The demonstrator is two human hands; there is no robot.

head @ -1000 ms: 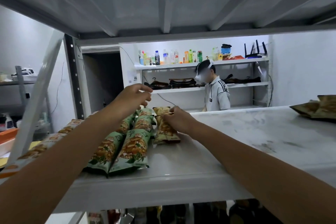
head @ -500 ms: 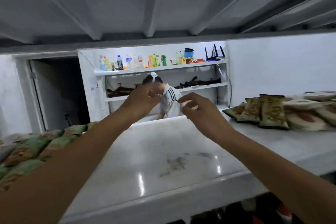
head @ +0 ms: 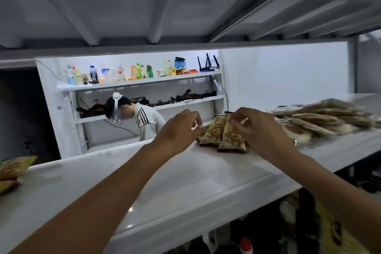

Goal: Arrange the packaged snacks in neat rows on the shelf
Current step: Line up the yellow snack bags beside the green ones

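Brown crinkly film snack packets [head: 223, 137] on white metal shelf [head: 185, 181] look light, slippery; pinch sealed ends. Curled fingers of left hand [head: 179, 132] and right hand [head: 259, 130] reach them; grip unclear.

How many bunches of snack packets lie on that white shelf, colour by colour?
Brown packets, middle: 1 bunch
Pale packets, right: 1 blurred pile
Yellow packets, left edge: 1 bunch
Total: 3 bunches

I count three brown packs [head: 225, 137], two hands (left hand [head: 179, 131], right hand [head: 260, 129]), one person [head: 147, 120]; the pile [head: 323, 116] is too blurred to count.
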